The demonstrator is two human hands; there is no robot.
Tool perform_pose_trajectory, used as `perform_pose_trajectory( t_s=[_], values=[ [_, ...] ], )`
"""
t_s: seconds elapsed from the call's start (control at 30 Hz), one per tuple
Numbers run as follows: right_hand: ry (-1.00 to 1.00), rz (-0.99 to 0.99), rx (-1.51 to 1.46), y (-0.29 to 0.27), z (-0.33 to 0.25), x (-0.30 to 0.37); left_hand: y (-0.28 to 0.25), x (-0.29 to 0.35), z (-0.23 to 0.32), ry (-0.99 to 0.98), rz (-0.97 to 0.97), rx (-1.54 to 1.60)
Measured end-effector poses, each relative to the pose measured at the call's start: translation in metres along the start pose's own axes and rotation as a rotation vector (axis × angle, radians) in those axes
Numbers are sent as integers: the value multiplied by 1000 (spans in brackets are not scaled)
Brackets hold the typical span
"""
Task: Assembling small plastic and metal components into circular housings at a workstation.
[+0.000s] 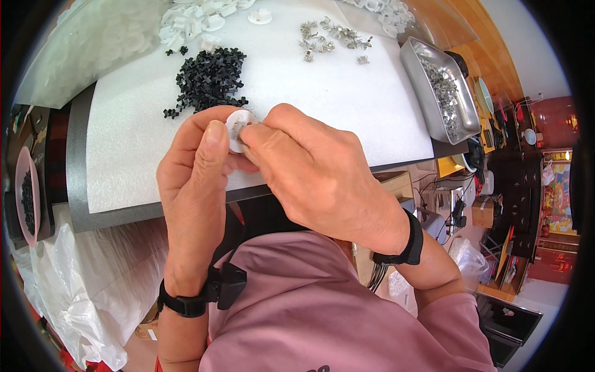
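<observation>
Near the front edge of the white mat, my left hand point(193, 170) pinches a small round white plastic piece point(235, 129) between thumb and fingers, its face tilted toward the right. My right hand point(319, 170) is closed, with thumb and fingertips pressed against the face of that piece. Whatever the right fingertips grip, if anything, is hidden behind them. Just beyond the left hand lies a heap of small black cross-shaped pieces point(211, 77). Small metal clips point(338, 36) are scattered at the back of the mat.
A metal tray point(466, 115) of small metal parts stands at the right edge. More white plastic pieces point(192, 18) lie at the back, beside a large clear bag point(93, 53) of them. A pink bowl point(35, 204) with black pieces sits at far left, above white plastic sheeting point(93, 279).
</observation>
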State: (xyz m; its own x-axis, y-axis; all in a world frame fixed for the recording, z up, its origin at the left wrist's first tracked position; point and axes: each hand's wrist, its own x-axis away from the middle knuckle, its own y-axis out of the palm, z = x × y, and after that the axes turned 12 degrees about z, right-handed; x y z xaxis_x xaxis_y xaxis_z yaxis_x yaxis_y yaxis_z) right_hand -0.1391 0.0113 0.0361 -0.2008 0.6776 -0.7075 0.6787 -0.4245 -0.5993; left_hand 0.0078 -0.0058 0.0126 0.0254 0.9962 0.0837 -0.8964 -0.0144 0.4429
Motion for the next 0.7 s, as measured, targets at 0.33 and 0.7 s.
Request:
perform_pose_trajectory(
  t_s=[0.33,0.7],
  values=[
    [32,77,-116,3,3,5,-2,-1,-2,60,-27,-30],
    [56,30,-121,-2,1,2,-8,-1,-3,-13,-69,69]
  ],
)
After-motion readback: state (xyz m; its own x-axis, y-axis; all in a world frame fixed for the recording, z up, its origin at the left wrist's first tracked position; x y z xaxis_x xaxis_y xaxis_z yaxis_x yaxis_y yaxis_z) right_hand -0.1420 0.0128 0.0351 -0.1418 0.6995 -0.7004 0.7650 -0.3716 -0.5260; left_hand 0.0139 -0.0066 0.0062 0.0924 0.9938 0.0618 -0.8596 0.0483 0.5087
